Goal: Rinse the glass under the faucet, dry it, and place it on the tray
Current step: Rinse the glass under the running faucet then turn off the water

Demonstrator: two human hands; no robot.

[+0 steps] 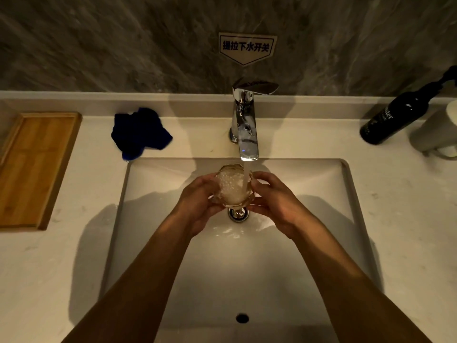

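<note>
A clear faceted glass (231, 186) is held over the white sink (321, 184), just above the drain. My left hand (197, 204) grips its left side and my right hand (277, 201) grips its right side. Water runs from the chrome faucet (244, 125) straight into the glass, which is full of bubbling water. A crumpled blue cloth (139, 132) lies on the counter left of the faucet. The wooden tray (34, 167) sits at the far left of the counter with nothing on it.
A black bottle (395, 112) and a white mug (437, 134) stand at the back right of the counter. A label (247, 48) is stuck on the grey marble wall above the faucet. The drain (238, 214) sits below the glass.
</note>
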